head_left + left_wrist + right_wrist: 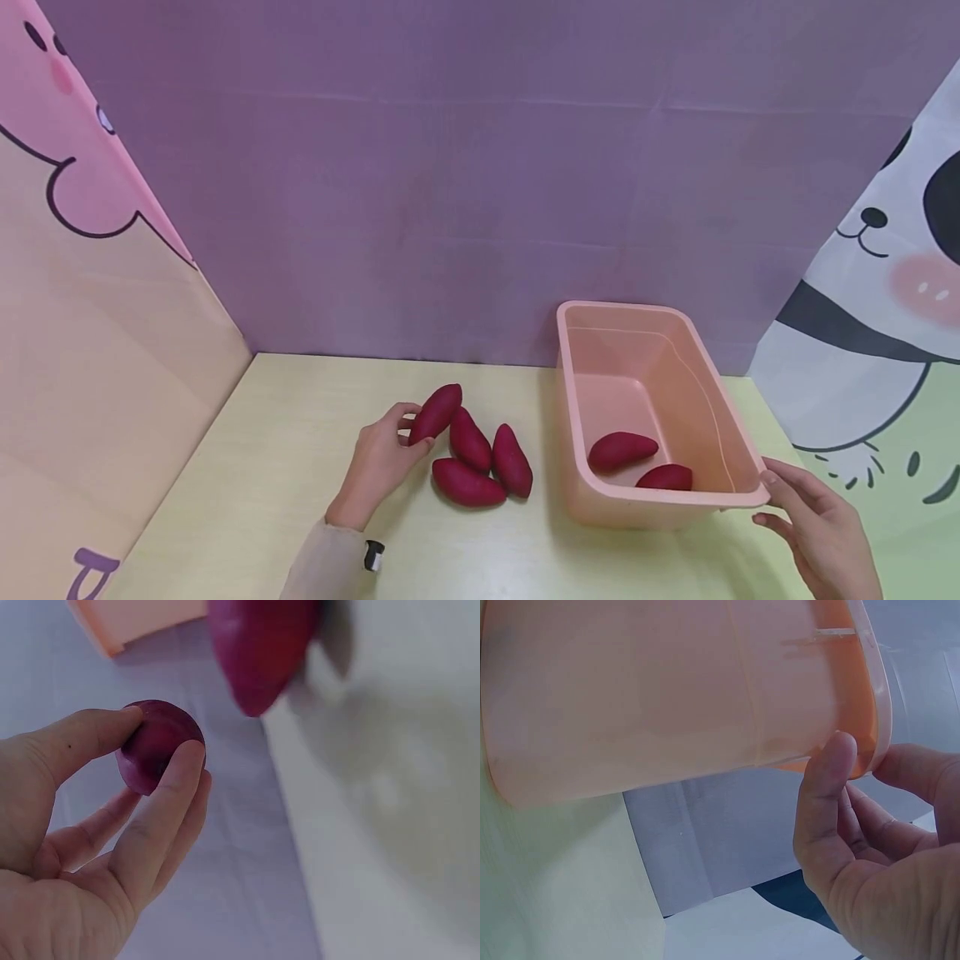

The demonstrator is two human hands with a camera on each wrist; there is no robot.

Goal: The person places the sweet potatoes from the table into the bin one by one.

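My left hand (pixel 382 458) pinches a dark red sweet potato (pixel 437 412) between thumb and fingertips, and the left wrist view shows the grip on the sweet potato (pixel 160 746) from behind. Just right of it, a second sweet potato (pixel 470 440), a third (pixel 513 462) and another lying crosswise (pixel 468 483) form a small cluster on the table. At the right stands a pink plastic bin (pixel 567 400) with two sweet potatoes (pixel 622 450) inside near its front end. My right hand (pixel 821 525) pinches the bin's front right rim corner; the right wrist view shows the thumb and a finger there (pixel 885 825).
The pale wooden table (pixel 277 442) ends at a purple backdrop (pixel 450 208) behind. Printed side panels close it in, with a pink figure (pixel 97 183) on the left and a panda (pixel 877 292) on the right. The bin reaches close to the backdrop.
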